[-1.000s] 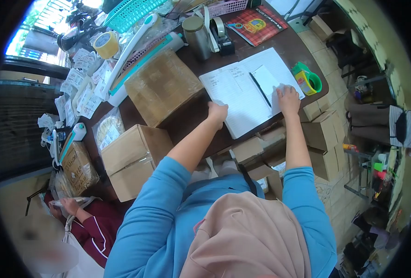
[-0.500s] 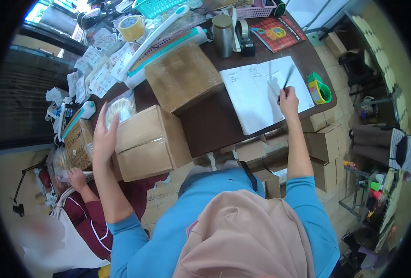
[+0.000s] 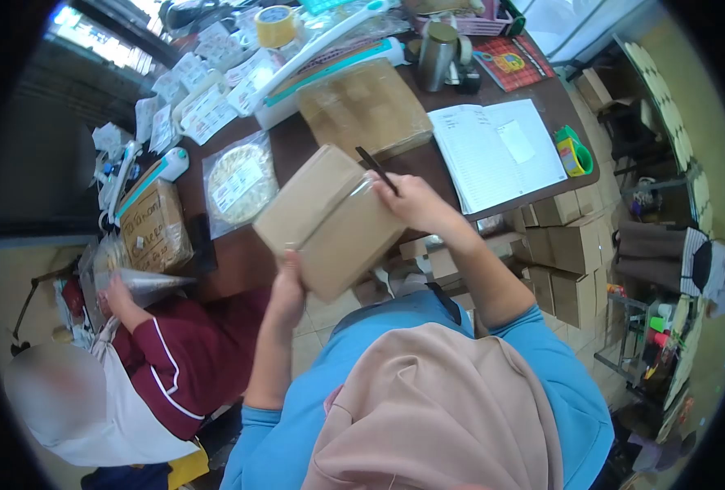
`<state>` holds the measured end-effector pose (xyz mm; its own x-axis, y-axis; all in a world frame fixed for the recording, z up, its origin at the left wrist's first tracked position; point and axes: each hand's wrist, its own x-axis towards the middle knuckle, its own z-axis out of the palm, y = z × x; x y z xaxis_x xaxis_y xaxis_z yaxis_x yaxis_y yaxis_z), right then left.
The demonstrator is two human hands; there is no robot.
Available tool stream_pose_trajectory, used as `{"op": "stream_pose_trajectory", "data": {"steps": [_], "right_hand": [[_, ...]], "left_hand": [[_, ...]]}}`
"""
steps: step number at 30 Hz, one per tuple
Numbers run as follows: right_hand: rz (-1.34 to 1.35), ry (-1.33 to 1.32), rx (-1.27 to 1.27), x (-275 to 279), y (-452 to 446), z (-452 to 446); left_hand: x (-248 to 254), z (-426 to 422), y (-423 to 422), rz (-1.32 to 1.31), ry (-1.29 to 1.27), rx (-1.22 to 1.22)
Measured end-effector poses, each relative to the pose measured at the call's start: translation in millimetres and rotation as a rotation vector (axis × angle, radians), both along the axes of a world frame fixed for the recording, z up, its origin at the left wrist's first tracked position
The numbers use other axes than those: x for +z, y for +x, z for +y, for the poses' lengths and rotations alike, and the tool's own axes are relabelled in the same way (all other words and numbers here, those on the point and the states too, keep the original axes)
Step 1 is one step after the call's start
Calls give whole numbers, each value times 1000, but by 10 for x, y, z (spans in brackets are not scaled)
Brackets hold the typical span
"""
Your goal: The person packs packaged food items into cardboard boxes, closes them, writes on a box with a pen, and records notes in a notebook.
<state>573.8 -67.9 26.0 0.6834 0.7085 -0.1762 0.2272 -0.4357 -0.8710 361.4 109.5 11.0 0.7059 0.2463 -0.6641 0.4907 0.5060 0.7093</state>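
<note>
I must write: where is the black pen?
In the head view, above centre, the black pen is in the right hand, by the held cardboard box.

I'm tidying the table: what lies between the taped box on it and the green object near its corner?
In the head view, the open notebook lies between the taped box and the green object, with a small paper slip on its page.

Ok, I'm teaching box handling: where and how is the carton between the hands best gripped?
Probably by opposite walls, one palm from the left, one from the right: the carton is boxy, tilted, with flat walls and no visible handle. The left hand is at one edge; the right hand also holds a dark pen, likely weakening its grip.
</note>
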Motion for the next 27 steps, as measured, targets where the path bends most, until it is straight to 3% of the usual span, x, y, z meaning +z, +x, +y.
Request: {"op": "stream_pose_trajectory", "data": {"steps": [1, 2, 3, 5, 7, 9, 10, 12, 14, 19, 21, 23, 25, 27], "right_hand": [[-94, -89, 16, 105, 26, -15], [-157, -115, 34, 110, 80, -36], [-158, -75, 45, -21, 157, -56], [-241, -338, 101, 325, 203, -7], [-412, -173, 47, 307, 142, 147], [-573, 269, -299, 393, 42, 367], [-264, 427, -255, 380, 18, 449], [-114, 452, -177, 328, -158, 732], [97, 465, -133, 183, -360, 1029], [161, 499, -116, 64, -618, 1453], [-85, 361, -51, 53, -594, 1463], [-93, 413, -56, 49, -643, 1442], [72, 412, -166, 85, -686, 1407], [17, 424, -187, 95, -719, 1425]], "left_hand": [[23, -143, 0, -4, 93, -50], [-283, -176, -66, -151, 82, 14], [-247, -230, -51, -148, 78, 24], [-38, -283, 82, -184, 222, 63], [143, -308, 116, -169, 310, 100], [162, -339, 64, -245, 623, 64], [102, -348, 22, -237, 631, 106], [-60, -355, -51, -379, 819, -18], [1, -371, -102, -348, 841, -75], [64, -336, -108, -338, 832, -149], [79, -350, -111, -368, 825, -119], [49, -353, -105, -399, 813, -89], [23, -355, -105, -428, 860, -83], [46, -355, -103, -434, 841, -64]]}}
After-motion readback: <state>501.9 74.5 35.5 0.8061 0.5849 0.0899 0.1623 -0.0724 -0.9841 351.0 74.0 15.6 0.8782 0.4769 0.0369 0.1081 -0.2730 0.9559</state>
